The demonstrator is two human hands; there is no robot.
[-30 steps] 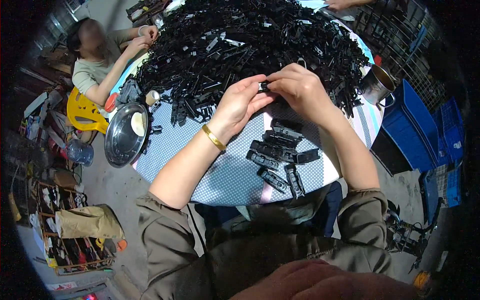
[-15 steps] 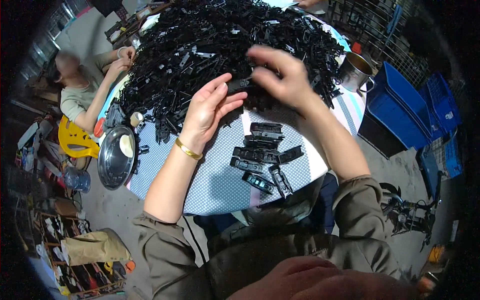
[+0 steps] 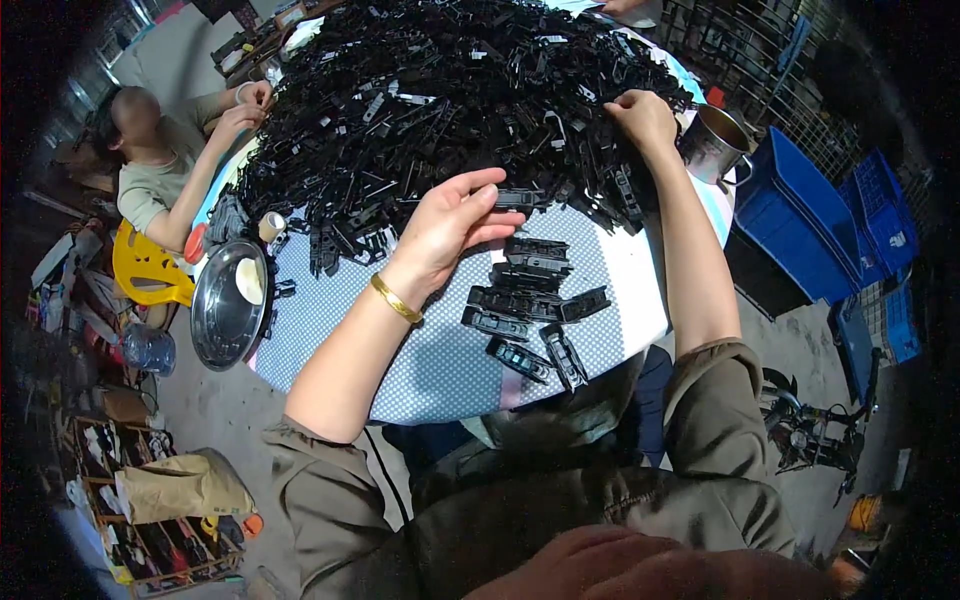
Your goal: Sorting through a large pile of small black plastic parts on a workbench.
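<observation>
A large heap of small black plastic parts (image 3: 420,110) covers the far part of the table. My left hand (image 3: 450,225), a gold bangle at its wrist, holds one long black plastic part (image 3: 518,198) between thumb and fingers, just above the heap's near edge. Stretched out to the far right, my right hand (image 3: 645,120) has its fingertips drawn together at the heap; what is in them cannot be made out. Several long black assembled pieces (image 3: 525,290) lie in a loose group on the dotted tablecloth (image 3: 430,350), in front of my hands.
A clear oval tray (image 3: 225,325) with a pale item stands at the table's left edge, near a small tape roll (image 3: 271,226). At the right are a metal pot (image 3: 712,145) and blue crates (image 3: 810,225). Another person (image 3: 165,170) works at the left.
My right hand has moved away from the left hand, out to the right side of the heap. My left hand, still holding its part, has shifted slightly right and nearer.
</observation>
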